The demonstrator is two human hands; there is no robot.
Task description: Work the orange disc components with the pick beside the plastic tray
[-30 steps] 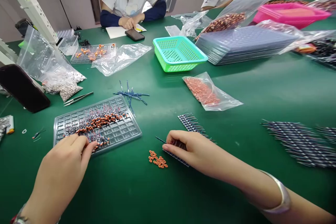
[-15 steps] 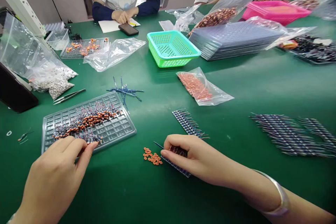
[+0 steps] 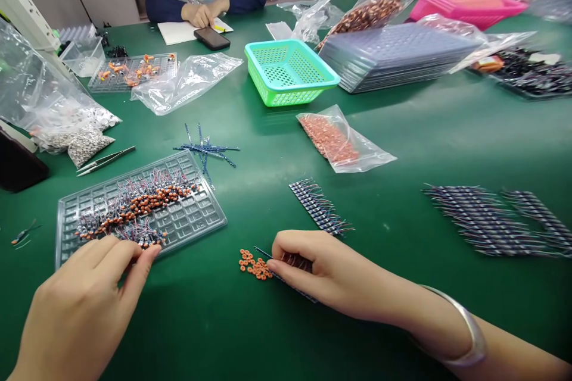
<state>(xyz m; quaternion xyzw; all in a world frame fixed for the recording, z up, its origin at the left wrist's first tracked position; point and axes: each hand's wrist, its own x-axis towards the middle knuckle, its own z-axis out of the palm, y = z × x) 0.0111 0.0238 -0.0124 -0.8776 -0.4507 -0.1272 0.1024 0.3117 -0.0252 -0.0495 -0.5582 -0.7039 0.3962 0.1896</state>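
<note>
My left hand (image 3: 84,297) is at the front edge of a clear compartment tray (image 3: 205,208), thumb and forefinger pinched together; what lies between the fingertips is hidden. Rows of small wired parts with orange rings (image 3: 143,205) fill the tray's middle. My right hand (image 3: 326,268) is closed over a dark strip of wired parts (image 3: 292,287), its thumb and curled fingers at the near left end. A thin blue sliver (image 3: 263,252) sticks out past the fingertips. Loose orange rings (image 3: 257,266) lie in a pile just left of that thumb.
Another wired strip (image 3: 317,205) lies beyond my right hand, more strips (image 3: 485,220) to the right. Blue slivers (image 3: 205,147) and tweezers (image 3: 106,161) are behind the tray. Farther back are a bag of orange rings (image 3: 333,140), a green basket (image 3: 290,95), stacked trays (image 3: 393,62) and a seated co-worker.
The whole view has shifted slightly, so things sit a little farther left and higher. Both hands keep about the same pose beside the tray and the strip.
</note>
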